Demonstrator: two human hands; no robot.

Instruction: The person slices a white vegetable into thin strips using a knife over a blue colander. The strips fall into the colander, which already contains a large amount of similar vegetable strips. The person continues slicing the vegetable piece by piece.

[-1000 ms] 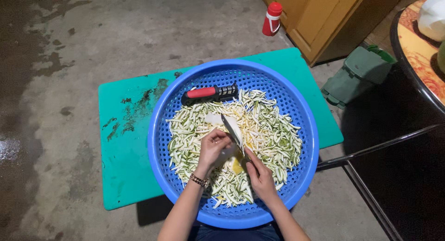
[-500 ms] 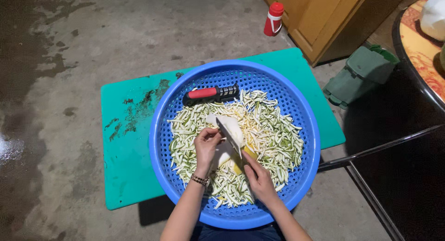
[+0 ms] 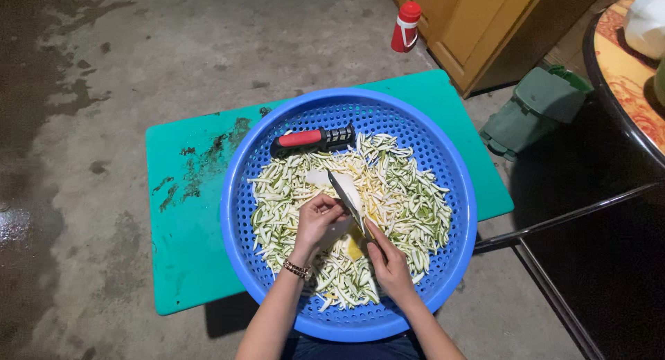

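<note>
A big blue perforated basket (image 3: pixel 242 173) sits on a teal cutting board (image 3: pixel 187 221) on the floor. It holds a heap of pale green and white vegetable strips (image 3: pixel 402 194). My left hand (image 3: pixel 316 221) grips a pale piece of vegetable (image 3: pixel 318 178) over the heap. My right hand (image 3: pixel 389 263) holds a knife (image 3: pixel 348 197) by its yellow handle, blade against the piece. A red and black hand tool (image 3: pixel 313 138) lies at the basket's far side.
A red and white bottle (image 3: pixel 405 26) stands on the concrete floor beside a wooden cabinet (image 3: pixel 478 28). A green container (image 3: pixel 530 111) lies to the right. A round table edge (image 3: pixel 623 76) and metal legs (image 3: pixel 554 225) are at the right. Wet floor on the left.
The knife blade has slid along the vegetable piece, and both hands shifted slightly within the basket. The basket and red tool stay where they were.
</note>
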